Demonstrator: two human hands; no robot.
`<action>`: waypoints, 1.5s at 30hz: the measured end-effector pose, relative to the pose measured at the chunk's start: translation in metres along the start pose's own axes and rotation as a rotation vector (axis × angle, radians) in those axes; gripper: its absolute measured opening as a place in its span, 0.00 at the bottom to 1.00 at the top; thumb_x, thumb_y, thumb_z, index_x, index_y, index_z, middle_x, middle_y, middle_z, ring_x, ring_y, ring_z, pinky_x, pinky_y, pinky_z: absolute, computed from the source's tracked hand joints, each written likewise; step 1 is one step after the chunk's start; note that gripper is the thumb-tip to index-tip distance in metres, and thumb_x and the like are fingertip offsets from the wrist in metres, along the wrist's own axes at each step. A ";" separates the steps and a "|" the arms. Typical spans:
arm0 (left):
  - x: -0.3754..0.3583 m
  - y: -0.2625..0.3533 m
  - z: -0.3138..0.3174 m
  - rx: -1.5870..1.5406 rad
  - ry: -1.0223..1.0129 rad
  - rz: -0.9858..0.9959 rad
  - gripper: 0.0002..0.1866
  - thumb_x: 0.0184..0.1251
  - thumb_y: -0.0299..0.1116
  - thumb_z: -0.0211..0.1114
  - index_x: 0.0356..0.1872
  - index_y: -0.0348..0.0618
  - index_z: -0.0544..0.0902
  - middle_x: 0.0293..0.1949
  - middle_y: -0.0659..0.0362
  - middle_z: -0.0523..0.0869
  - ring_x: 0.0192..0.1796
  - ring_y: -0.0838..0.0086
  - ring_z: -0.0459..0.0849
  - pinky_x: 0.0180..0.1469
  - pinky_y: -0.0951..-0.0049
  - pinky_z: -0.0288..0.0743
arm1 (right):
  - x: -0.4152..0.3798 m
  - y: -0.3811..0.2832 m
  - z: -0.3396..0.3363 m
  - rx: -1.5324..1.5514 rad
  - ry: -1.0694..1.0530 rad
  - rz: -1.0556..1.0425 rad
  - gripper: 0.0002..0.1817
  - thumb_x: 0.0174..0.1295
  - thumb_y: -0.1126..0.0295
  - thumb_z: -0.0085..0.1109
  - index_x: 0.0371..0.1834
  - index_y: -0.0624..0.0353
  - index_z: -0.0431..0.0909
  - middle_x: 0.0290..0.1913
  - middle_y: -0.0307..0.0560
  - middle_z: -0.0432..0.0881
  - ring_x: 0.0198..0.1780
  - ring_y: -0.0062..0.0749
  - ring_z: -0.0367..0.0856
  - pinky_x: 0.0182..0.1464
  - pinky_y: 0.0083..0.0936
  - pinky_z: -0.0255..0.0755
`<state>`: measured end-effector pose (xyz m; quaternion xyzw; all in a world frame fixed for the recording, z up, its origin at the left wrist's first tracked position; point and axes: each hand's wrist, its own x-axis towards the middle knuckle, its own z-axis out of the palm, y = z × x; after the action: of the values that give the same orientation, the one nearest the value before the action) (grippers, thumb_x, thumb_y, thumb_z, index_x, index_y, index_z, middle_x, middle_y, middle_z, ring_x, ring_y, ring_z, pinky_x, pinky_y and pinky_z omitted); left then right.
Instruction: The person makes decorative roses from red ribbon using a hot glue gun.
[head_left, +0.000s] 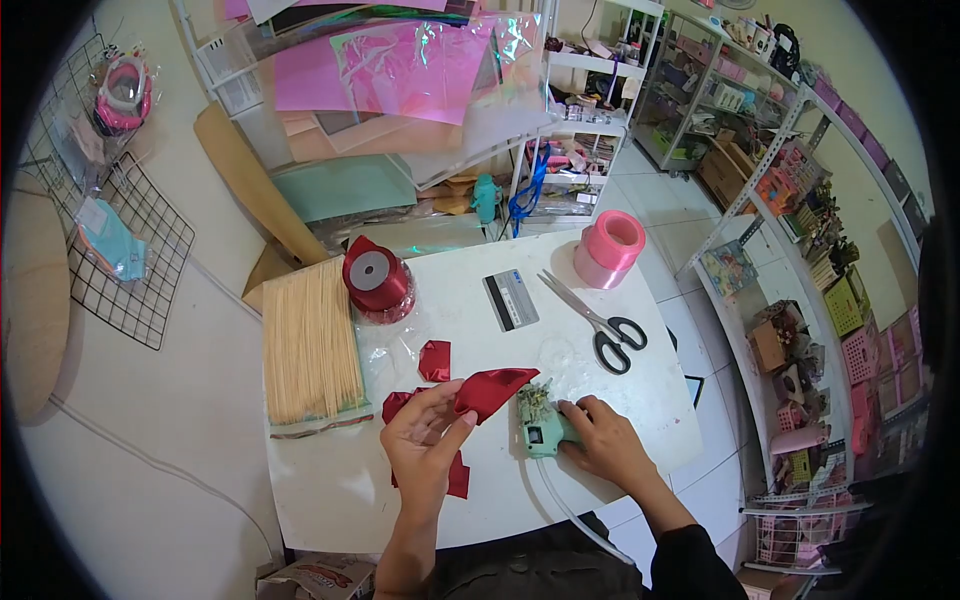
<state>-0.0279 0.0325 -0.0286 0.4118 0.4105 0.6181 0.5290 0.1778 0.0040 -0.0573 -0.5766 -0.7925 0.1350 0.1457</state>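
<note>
A folded piece of dark red satin ribbon (494, 392) is pinched between the thumb and fingers of my left hand (428, 436), raised above the table. My right hand (604, 441) is closed around the mint-green glue gun (545, 436), whose front end is crusted with residue. From the gun a pale cord (562, 508) runs down past the table's front edge. Beneath and beside my left hand lie more cut red ribbon pieces, partly hidden by it; one ribbon piece (435, 361) rests apart, farther back.
On the white table (480, 350) are a bundle of thin wooden sticks (312, 345), a dark red ribbon roll (380, 285), a grey card (511, 300), black-handled scissors (600, 325) and pink ribbon rolls (608, 252). Metal shelves (745, 330) stand to the right.
</note>
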 end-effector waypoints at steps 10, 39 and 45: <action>0.001 0.000 0.002 -0.089 0.035 -0.025 0.16 0.44 0.14 0.60 0.39 0.32 0.76 0.33 0.57 0.79 0.36 0.78 0.77 0.39 0.82 0.71 | 0.000 -0.001 -0.018 0.104 -0.037 -0.015 0.29 0.40 0.61 0.64 0.47 0.60 0.68 0.38 0.51 0.71 0.41 0.42 0.71 0.43 0.30 0.67; -0.004 -0.010 0.012 -0.394 -0.109 -0.255 0.24 0.45 0.15 0.58 0.48 0.35 0.68 0.34 0.59 0.74 0.38 0.80 0.74 0.40 0.84 0.68 | 0.028 -0.077 0.000 1.488 0.386 0.200 0.39 0.45 0.86 0.57 0.60 0.60 0.46 0.33 0.44 0.75 0.37 0.23 0.75 0.42 0.17 0.69; -0.001 -0.007 0.007 -0.183 -0.198 -0.220 0.23 0.44 0.17 0.61 0.47 0.35 0.69 0.29 0.60 0.77 0.32 0.81 0.76 0.36 0.85 0.67 | 0.027 -0.065 -0.006 1.481 0.333 0.183 0.38 0.45 0.85 0.57 0.60 0.60 0.49 0.30 0.42 0.75 0.33 0.19 0.74 0.38 0.13 0.68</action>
<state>-0.0191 0.0329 -0.0329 0.3735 0.3411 0.5476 0.6665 0.1152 0.0110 -0.0253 -0.4046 -0.4120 0.5539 0.5999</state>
